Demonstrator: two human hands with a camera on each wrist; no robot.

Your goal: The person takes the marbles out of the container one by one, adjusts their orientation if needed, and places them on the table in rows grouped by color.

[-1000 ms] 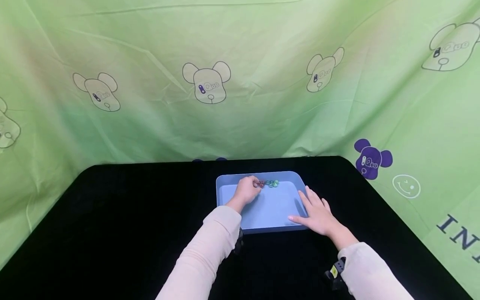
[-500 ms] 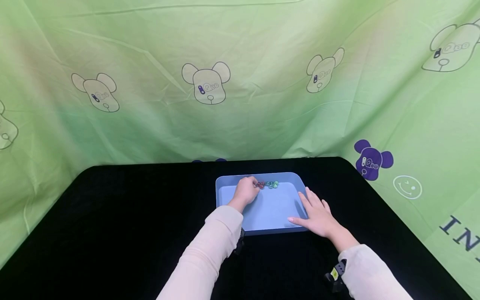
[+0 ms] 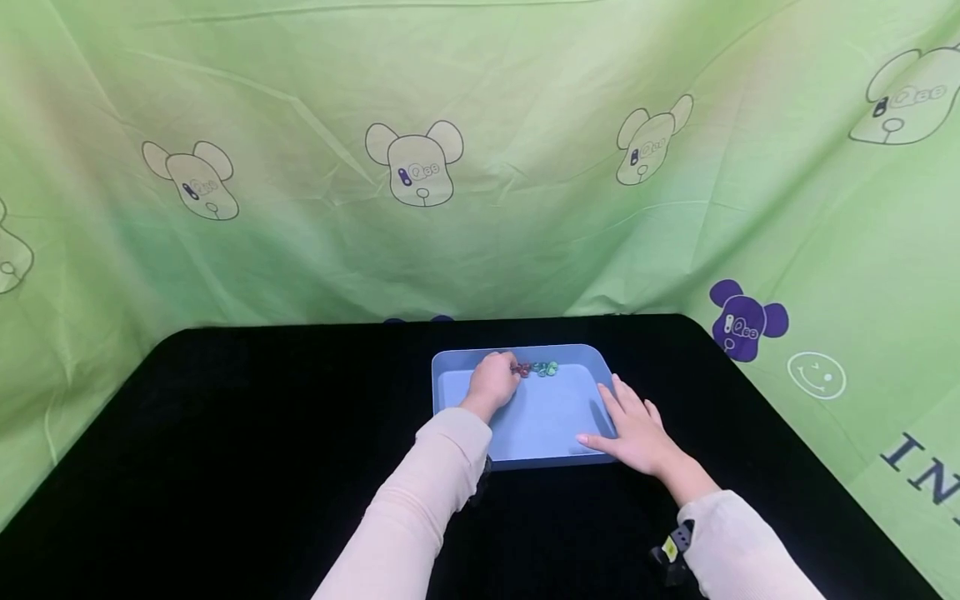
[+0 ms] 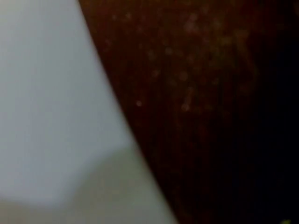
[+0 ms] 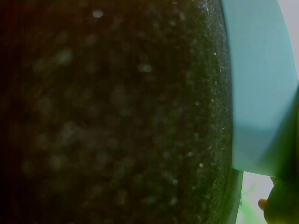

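Observation:
A shallow blue tray (image 3: 547,425) lies on the black-covered table. Near its back wall sits a short row of small shiny glass beads: reddish beads (image 3: 524,369) at the left, green beads (image 3: 551,368) at the right. My left hand (image 3: 492,383) reaches into the tray with curled fingers and pinches a reddish bead at the left end of the row; its fingertips are partly hidden. With fingers spread and straight, my right hand (image 3: 633,429) rests on the tray's right rim near the front corner. The left wrist view is dark and blurred; the right wrist view shows the tray's blue wall (image 5: 261,93).
The black table cover (image 3: 262,450) extends widely left of the tray and in front of it. A green printed cloth (image 3: 525,233) hangs behind and along the sides. A small dark wrist device (image 3: 671,550) is on the right sleeve.
The left hand stays at the reddish beads with only a slight shift of wrist and forearm to the right. The right hand and the tray hold their places.

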